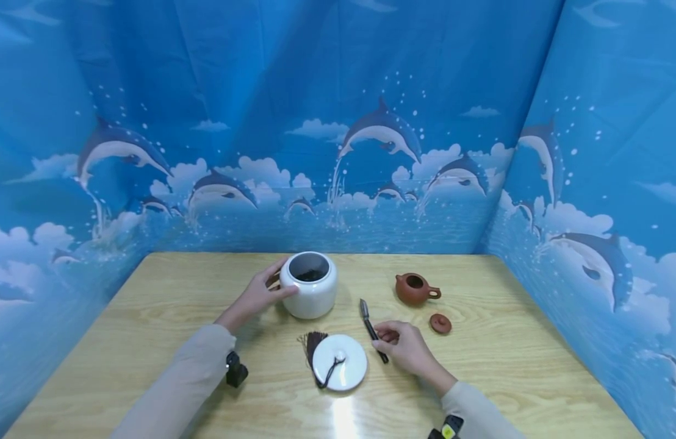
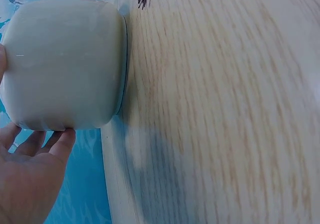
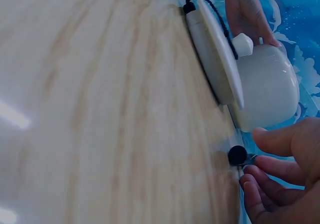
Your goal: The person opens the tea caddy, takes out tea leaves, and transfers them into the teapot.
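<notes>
My left hand [image 1: 265,289] holds a round white lidless jar [image 1: 310,300] at its left side, thumb across the front and fingers behind. Dark contents show inside its mouth. In the left wrist view, fingertips [image 2: 64,140] press against the jar's wall [image 2: 65,63]. My right hand [image 1: 402,346] is at a slim tool with a black handle and silver head [image 1: 370,324], which lies on the table. In the right wrist view, the index finger lies beside the handle's round black end [image 3: 237,155], while the thumb [image 3: 274,140] stands apart above it.
A white lid [image 1: 349,369] with a knob, a dark cord and a tassel [image 1: 315,342] lies in front of the jar. To the right stand a small brown clay teapot [image 1: 410,292] and its lid [image 1: 440,324]. A blue dolphin-print curtain [image 1: 294,122] borders the wooden table [image 1: 168,305].
</notes>
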`<state>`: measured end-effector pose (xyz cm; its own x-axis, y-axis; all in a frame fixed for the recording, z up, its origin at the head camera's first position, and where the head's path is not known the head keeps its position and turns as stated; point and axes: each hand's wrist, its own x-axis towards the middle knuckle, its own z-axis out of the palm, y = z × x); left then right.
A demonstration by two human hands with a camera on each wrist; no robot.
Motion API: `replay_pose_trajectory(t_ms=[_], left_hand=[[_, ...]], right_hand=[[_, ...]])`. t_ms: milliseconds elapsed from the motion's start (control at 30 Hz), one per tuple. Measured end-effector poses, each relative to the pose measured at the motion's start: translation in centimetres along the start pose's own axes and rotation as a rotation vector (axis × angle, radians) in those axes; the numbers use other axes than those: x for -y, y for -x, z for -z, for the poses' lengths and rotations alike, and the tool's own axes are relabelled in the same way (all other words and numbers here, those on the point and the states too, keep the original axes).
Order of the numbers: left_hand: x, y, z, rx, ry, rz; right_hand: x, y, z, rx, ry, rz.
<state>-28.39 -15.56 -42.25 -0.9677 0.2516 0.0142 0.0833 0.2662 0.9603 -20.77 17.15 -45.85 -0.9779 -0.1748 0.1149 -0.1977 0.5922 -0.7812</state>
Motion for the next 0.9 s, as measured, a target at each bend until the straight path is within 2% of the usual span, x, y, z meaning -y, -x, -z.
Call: replay_pose_trajectory(t_ms=[233,367,533,900], left_hand=[[0.0,-0.2,-0.8,-0.034,-0.036,-0.011],[-0.2,-0.4,-1.3,-0.075,-0.099,0.01],[0.0,-0.7,-1.6,-0.096,-0.168,0.025],[0.0,-0.9,-1.9,-0.102,-0.184,0.034]], right_hand=[[-0.2,-0.7,-0.4,0.001,0.069,-0.013],[-0.2,-1.2,-0.2,0.009,0.102,-0.026],[0.1,-1.4,0.0,0.042,0.135,-0.033],[0.6,-1.7,0.6,0.079,0.173,-0.073]])
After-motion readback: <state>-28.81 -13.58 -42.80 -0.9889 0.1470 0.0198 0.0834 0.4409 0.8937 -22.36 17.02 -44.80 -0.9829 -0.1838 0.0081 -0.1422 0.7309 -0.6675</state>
